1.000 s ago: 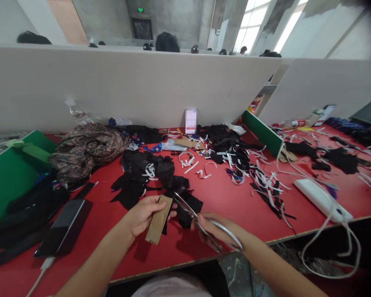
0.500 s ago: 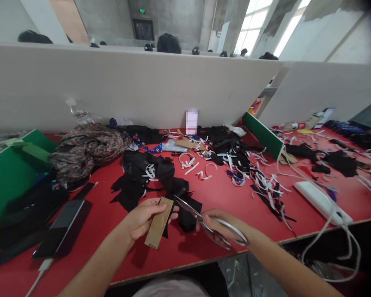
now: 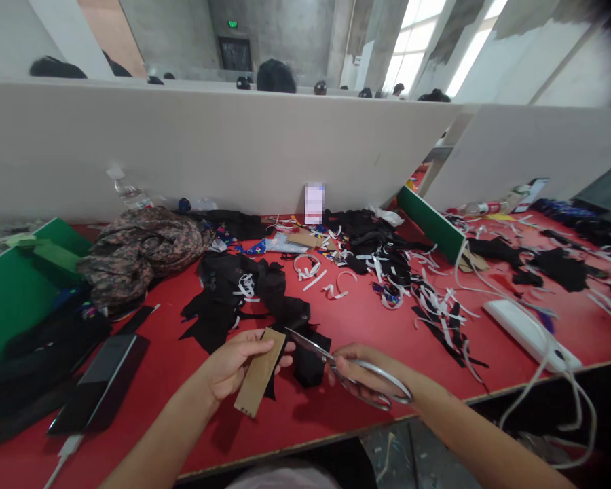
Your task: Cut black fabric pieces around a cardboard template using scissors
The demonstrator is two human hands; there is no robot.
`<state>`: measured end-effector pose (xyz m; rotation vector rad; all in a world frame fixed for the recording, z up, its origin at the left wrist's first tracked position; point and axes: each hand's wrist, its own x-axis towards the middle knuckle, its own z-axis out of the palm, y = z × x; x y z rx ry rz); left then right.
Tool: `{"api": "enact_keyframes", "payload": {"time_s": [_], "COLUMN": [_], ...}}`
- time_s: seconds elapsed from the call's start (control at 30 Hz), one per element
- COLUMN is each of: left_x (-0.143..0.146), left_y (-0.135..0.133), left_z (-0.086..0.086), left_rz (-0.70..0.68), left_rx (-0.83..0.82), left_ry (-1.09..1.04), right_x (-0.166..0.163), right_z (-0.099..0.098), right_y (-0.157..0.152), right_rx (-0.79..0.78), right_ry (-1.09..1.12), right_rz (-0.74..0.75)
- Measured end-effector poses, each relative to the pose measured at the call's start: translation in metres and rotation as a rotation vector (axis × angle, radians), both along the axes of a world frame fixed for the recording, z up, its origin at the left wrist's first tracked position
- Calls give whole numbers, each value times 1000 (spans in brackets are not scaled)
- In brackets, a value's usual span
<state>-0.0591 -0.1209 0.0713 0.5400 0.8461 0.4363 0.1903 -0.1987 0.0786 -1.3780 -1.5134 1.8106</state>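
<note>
My left hand [image 3: 231, 363] pinches a brown cardboard strip [image 3: 259, 373] together with a piece of black fabric [image 3: 305, 363] held behind it, just above the red table [image 3: 377, 319]. My right hand [image 3: 359, 373] grips large metal scissors [image 3: 346, 370] by the handles. The blades point left and reach the black fabric beside the cardboard's top right corner. Both hands are near the table's front edge.
Black fabric scraps [image 3: 234, 292] and white strips [image 3: 428, 292] litter the table. A dark tablet [image 3: 102, 380] lies at left, a camouflage cloth [image 3: 137, 251] behind it, a white power strip [image 3: 527, 333] with cable at right. Green dividers [image 3: 430, 221] and a grey partition [image 3: 208, 149] bound the desk.
The scissor blades have closed a little along the fabric. My right hand has drifted slightly right. The left hand keeps the cardboard and fabric in nearly the same place.
</note>
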Motion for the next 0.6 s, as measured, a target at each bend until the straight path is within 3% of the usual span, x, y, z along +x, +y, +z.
{"api": "enact_keyframes", "payload": {"time_s": [0.6], "left_x": [3], "left_y": [-2], "left_z": [5], "left_rz": [-32], "left_rx": [15], "left_ry": [19], "right_x": [5], "right_z": [-7], "right_y": [-5], "right_rx": [44], "right_ry": [-56], "right_rz": [-2]}}
